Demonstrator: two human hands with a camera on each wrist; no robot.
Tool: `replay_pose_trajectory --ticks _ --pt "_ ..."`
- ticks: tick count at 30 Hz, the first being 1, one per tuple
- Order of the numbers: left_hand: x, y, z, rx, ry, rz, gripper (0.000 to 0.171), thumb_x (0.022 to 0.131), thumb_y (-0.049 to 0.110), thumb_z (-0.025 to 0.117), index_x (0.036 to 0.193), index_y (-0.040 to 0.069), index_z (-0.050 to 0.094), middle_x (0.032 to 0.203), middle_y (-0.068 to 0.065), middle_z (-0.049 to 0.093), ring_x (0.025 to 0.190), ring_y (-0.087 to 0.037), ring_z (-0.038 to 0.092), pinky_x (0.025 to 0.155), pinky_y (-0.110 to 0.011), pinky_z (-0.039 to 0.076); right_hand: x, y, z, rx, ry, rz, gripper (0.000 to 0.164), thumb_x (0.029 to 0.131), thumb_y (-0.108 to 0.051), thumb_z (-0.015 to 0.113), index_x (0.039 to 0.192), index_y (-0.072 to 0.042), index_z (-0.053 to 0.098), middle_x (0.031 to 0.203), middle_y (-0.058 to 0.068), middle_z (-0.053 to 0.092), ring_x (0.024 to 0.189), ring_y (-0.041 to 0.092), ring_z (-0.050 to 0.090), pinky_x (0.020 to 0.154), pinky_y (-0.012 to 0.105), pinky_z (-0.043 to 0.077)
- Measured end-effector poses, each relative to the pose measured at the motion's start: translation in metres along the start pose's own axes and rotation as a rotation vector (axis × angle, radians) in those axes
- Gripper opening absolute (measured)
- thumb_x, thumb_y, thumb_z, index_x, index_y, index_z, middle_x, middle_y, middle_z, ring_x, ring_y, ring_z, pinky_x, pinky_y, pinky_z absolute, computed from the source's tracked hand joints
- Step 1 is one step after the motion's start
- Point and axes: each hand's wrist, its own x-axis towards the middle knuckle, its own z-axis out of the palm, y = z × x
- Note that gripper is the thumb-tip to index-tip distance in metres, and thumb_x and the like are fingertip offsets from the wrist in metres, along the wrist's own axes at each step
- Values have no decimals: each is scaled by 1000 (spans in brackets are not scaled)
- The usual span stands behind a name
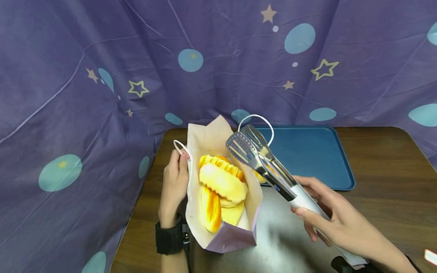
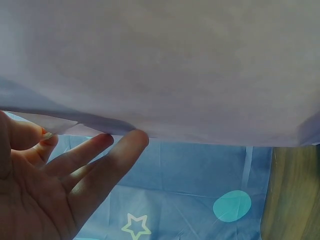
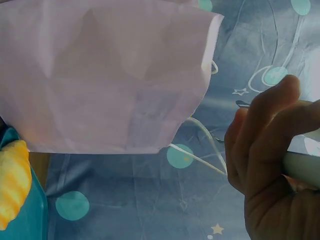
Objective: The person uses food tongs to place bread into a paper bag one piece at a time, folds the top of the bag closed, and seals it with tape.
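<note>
A lilac paper bag [image 1: 235, 239] with white cord handles stands open at the top, tilted so its inside shows. Several bread pieces lie in it, among them a pale crimped one [image 1: 222, 182] and a long golden roll [image 1: 211, 212]. My left hand [image 1: 175, 182] pinches the bag's left rim by the handle; the left wrist view shows thumb and fingers at the paper's edge. My right hand [image 1: 336, 216] grips metal tongs [image 1: 280, 172] by their white handles. The tong heads are slightly apart above the bag's right rim, with no bread visible between them.
Behind the bag on the right lies a blue tray [image 1: 307, 151]. Bread [image 3: 12, 182] rests on it, partly hidden by the bag in the head view. A grey metallic surface [image 1: 280, 223] covers the wooden table's [image 1: 379, 163] front. A patterned purple curtain [image 1: 218, 87] hangs behind.
</note>
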Motion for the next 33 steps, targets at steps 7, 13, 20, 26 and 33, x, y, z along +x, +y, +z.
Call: replay_pose_trajectory --ticks 7,13,20,26,33 --pt "-2 1 -2 -6 0 -12 21 105 22 41 102 5 54 73 -9 43 79 -26 51 67 -35 38 -4 0 -15 -13 50 -39 62 91 14 52 147 -5 32 99 -5 63 50 11 56 37 22 45" --pt "-4 2 -5 -16 -8 -35 21 104 22 41 102 6 54 73 -9 43 80 -26 51 66 -35 38 -6 3 -29 -109 146 47 65 92 10 55 150 -9 30 102 -7 66 46 13 54 37 27 46" --pt "-6 2 -7 -27 -20 -38 21 104 22 41 104 6 53 93 -13 59 84 -25 52 68 -36 40 -9 32 -47 -116 161 196 59 99 -2 51 151 -14 27 103 -9 67 47 18 53 38 34 47" --pt "-7 2 -11 -35 -23 -31 24 105 24 41 107 4 55 103 -15 62 87 -25 53 72 -39 43 -10 55 -50 -106 96 346 60 100 -18 52 151 -8 21 98 1 62 49 22 54 40 37 48" --pt "-11 4 -19 -45 -39 -43 36 105 29 39 130 7 54 123 -12 64 94 -24 55 80 -41 46 -12 67 -49 -109 68 387 61 101 -21 52 151 -5 21 96 14 59 50 22 55 40 37 49"
